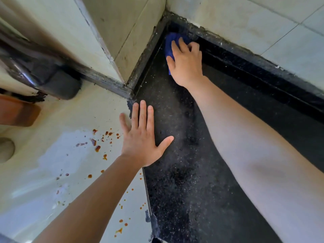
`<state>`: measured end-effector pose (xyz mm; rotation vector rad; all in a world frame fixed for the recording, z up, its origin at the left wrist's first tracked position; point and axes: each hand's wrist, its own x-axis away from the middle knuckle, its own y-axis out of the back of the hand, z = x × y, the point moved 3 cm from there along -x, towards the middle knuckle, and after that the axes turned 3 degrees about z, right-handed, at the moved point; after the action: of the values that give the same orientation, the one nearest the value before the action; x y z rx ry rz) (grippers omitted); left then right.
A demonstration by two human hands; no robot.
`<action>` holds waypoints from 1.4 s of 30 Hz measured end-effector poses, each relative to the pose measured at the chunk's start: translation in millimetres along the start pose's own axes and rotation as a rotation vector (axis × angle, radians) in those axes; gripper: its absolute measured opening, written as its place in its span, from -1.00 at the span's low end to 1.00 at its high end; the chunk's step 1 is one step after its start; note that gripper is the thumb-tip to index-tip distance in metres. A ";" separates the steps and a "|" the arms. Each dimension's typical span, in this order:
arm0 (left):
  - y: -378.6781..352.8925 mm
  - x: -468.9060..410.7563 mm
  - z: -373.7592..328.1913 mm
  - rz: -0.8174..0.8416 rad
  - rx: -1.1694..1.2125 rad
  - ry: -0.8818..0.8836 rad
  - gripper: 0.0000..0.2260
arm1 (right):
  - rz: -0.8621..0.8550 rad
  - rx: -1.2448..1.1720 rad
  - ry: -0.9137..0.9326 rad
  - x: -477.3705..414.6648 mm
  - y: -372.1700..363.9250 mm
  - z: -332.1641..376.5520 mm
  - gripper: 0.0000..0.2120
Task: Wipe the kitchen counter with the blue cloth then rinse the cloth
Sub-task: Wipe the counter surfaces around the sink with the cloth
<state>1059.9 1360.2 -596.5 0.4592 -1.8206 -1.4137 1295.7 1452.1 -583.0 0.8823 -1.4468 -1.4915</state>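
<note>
Head view only. Right hand (186,64) presses cloth (170,43) flat under palm and fingers, at the far corner of the counter (178,172) where two tiled walls (228,20) meet; probably reaching dirt along the raised black edge. Left hand (144,137) open, fingers spread, holding nothing, resting on the counter's near edge, likely as a brace for the long reach. Orange-red spots (98,148) lie on the pale surface left of counter. Wiping underway; rinse not yet done.
</note>
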 end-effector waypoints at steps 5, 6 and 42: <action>-0.2 0.5 0.1 0.014 0.000 -0.001 -0.07 | 0.065 -0.021 0.155 15.0 3.3 16.2 -0.43; 0.4 0.7 0.0 0.023 -0.002 -0.001 -0.07 | 0.079 -0.025 0.233 23.8 7.1 6.6 -0.43; 6.3 1.5 -1.0 0.077 0.003 -0.007 -0.07 | 0.170 -0.326 0.497 89.6 11.6 -2.6 -0.56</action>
<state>1060.7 1360.5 -590.0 0.3815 -1.8265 -1.3622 1264.8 1369.1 -565.1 0.8280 -0.8633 -1.2229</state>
